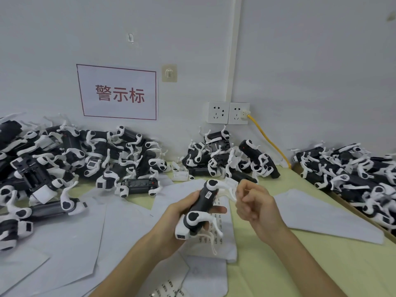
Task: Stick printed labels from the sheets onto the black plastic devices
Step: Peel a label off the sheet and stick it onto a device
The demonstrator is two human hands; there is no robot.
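My left hand grips a black plastic device with white curved arms, held upright over the table's middle. A small printed label sits on the device's black body near its top. My right hand hovers just right of the device, fingers curled and pinched together; whether it holds anything I cannot tell. A label sheet with rows of printed labels lies under the device. Another label sheet lies at the bottom edge.
Piles of black-and-white devices lie at the left, back centre and right. Peeled white backing sheets cover the green table. A yellow cable runs from the wall socket.
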